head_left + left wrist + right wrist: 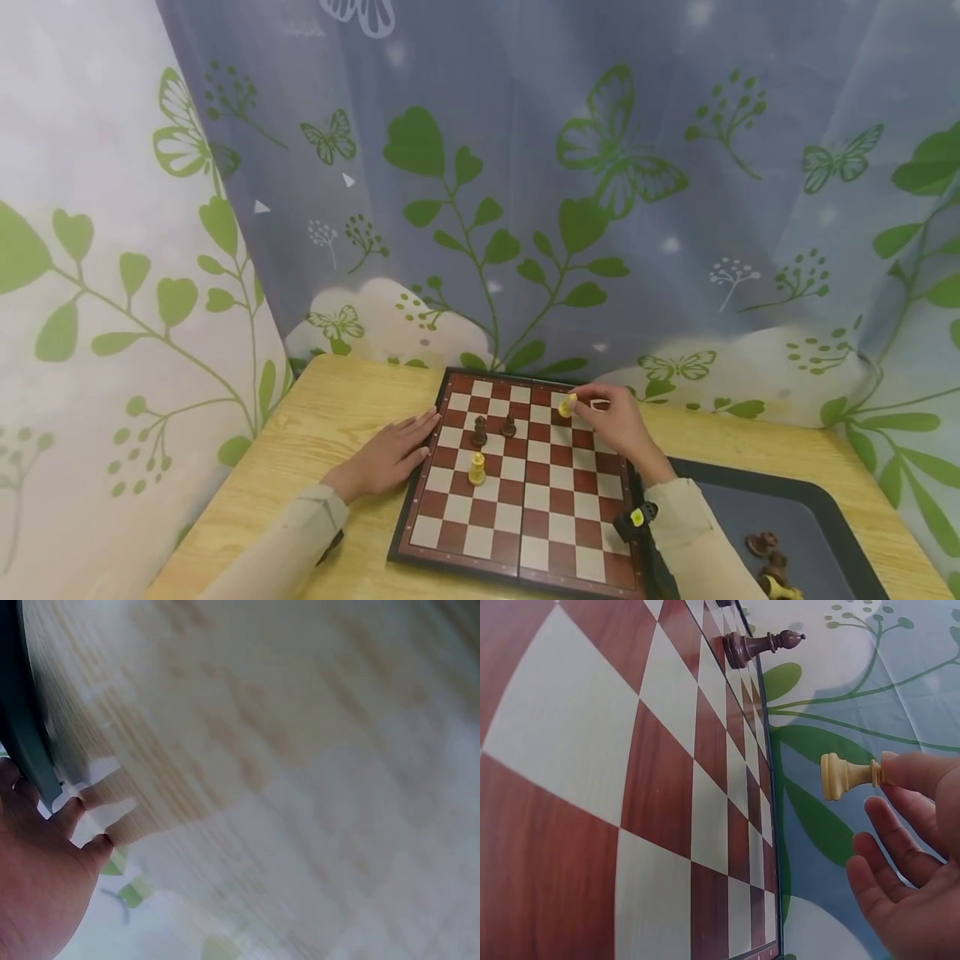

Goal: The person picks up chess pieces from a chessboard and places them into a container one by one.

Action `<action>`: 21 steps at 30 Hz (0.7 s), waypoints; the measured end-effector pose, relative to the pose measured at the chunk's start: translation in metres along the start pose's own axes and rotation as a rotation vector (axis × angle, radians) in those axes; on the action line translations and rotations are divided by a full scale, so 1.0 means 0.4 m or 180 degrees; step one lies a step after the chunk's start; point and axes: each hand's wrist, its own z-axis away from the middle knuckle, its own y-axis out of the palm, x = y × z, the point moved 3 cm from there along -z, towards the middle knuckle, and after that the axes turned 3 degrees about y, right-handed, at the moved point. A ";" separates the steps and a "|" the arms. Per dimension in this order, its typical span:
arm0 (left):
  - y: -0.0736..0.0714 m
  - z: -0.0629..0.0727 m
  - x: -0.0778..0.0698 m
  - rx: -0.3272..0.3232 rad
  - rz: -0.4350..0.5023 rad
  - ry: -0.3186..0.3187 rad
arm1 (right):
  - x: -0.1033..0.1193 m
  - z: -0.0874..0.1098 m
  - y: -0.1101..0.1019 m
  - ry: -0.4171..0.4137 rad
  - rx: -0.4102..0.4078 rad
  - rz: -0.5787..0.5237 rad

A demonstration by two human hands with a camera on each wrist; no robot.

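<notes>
A wood-grained table [352, 387] stands against blue-grey and white fabric [510, 92] bearing green leaves [415, 142].

In the head view we find the light soft and even, with the pale cloth [97, 167] at left rather washed out, while in the left wrist view the bench [262, 750] is blurred under whitish glare, and in the right wrist view the board [660, 787] looks cooler but quite clear.
</notes>
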 end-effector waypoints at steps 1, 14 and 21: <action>0.003 -0.001 0.003 -0.0007 -0.0003 0.0000 | -0.001 0.002 -0.001 0.0010 -0.0002 -0.0006; 0.008 -0.003 0.004 0.0089 -0.0009 -0.0082 | 0.004 0.042 -0.021 0.0033 -0.0099 -0.0010; 0.006 -0.003 0.006 -0.0059 0.0026 0.0044 | 0.019 0.074 -0.047 -0.0132 -0.0217 0.0099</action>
